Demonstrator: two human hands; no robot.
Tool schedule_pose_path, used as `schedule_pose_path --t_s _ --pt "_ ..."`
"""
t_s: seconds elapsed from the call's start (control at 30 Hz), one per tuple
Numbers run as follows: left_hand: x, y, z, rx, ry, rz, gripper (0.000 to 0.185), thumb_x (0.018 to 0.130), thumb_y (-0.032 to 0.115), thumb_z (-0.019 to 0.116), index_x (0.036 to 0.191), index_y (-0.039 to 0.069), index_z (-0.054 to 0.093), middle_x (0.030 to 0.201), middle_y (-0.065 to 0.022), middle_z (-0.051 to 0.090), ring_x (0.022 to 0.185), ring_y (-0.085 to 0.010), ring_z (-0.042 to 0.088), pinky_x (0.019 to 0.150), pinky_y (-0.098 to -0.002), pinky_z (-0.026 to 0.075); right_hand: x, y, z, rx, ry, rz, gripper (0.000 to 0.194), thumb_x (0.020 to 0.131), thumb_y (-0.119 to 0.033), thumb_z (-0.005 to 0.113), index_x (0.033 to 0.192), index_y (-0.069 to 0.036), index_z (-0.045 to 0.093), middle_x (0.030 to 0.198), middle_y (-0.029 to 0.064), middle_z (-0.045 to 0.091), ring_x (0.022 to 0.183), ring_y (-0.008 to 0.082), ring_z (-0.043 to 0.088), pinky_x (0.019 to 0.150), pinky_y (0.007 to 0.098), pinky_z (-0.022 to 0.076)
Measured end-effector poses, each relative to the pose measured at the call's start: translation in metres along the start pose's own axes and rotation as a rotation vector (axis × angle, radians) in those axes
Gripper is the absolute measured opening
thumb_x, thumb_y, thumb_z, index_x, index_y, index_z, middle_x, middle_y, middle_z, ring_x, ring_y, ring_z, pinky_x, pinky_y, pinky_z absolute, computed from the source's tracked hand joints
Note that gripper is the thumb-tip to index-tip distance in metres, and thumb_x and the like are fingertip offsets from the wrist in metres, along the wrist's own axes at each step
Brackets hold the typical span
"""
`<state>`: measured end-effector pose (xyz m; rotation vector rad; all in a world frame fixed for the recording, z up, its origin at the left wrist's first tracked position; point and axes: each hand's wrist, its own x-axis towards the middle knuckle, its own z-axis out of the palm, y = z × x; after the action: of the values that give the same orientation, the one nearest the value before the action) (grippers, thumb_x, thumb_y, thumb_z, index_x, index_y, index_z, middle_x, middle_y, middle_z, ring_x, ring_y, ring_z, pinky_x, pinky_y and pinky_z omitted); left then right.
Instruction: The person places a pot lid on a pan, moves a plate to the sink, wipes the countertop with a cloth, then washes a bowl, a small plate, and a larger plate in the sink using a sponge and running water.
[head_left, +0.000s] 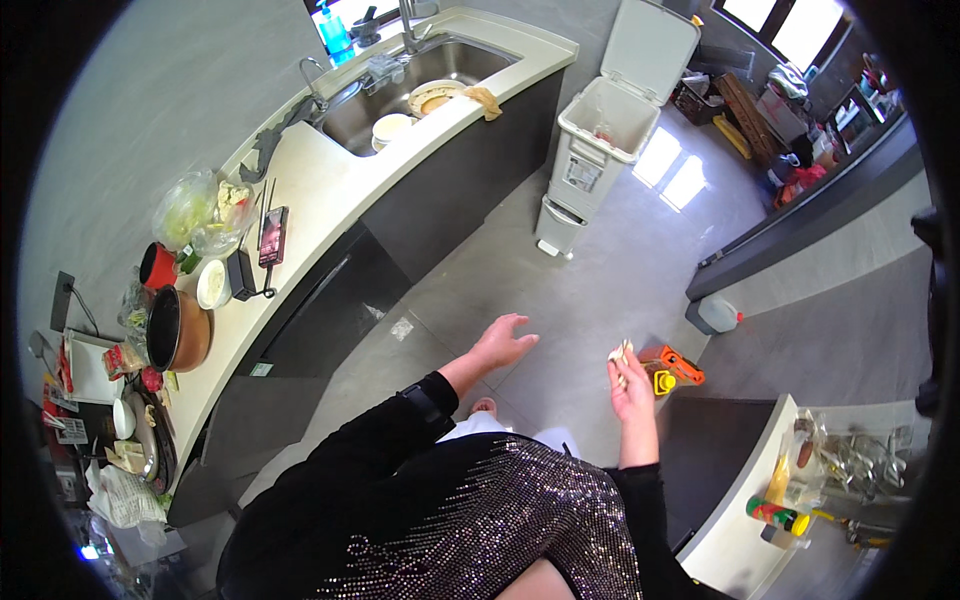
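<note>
Over the grey floor, my left hand (504, 341) is held out with fingers apart and nothing in it. My right hand (631, 386) is closed on some small pale pieces (622, 352), perhaps food scraps; their kind is too small to tell. Just beyond my right hand, an oil jug with a yellow cap (664, 382) and an orange handle stands on the floor. Farther ahead is a white plastic trash bin (600, 142) with its lid raised and some waste visible inside.
Along the left, a counter (330, 180) bears a brown pot (178, 330), a white bowl (214, 284), a phone (273, 236) and plastic bags of vegetables. Its sink (360, 120) holds dishes. A plastic jug (714, 315) stands by the right wall. Another counter (720, 532) is at lower right.
</note>
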<state>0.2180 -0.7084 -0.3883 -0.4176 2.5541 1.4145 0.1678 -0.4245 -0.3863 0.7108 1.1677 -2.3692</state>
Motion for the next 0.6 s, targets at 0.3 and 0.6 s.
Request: schedule_pose_path --t_s 0.3,0.6 --pt "0.053 -0.042 -0.053 -0.162 0.151 -0.148 0.058 0.085 0.030 0.068 0.131 -0.001 0.049 0.138 -0.0189 0.047 0.128 -0.0311 0.045 0.105 -0.0386 0.037 0.164 -0.101 0.143 -0.197 -0.224 -0.061 0.038 0.088 0.007 0.053 0.126 0.006 0.049 0.116 0.0155 0.059 0.101 0.0237 0.062 0.089 0.0337 0.0548" --pt "0.134 -0.016 -0.111 -0.583 0.477 -0.349 0.058 0.085 0.019 0.068 0.134 -0.001 0.044 0.139 -0.0197 0.044 0.131 -0.0329 0.041 0.105 -0.0389 0.037 0.388 -0.201 0.297 -0.368 -0.269 -0.079 0.027 0.092 0.001 0.047 0.119 0.002 0.051 0.111 0.0121 0.059 0.094 0.0223 0.062 0.079 0.0338 0.0574"
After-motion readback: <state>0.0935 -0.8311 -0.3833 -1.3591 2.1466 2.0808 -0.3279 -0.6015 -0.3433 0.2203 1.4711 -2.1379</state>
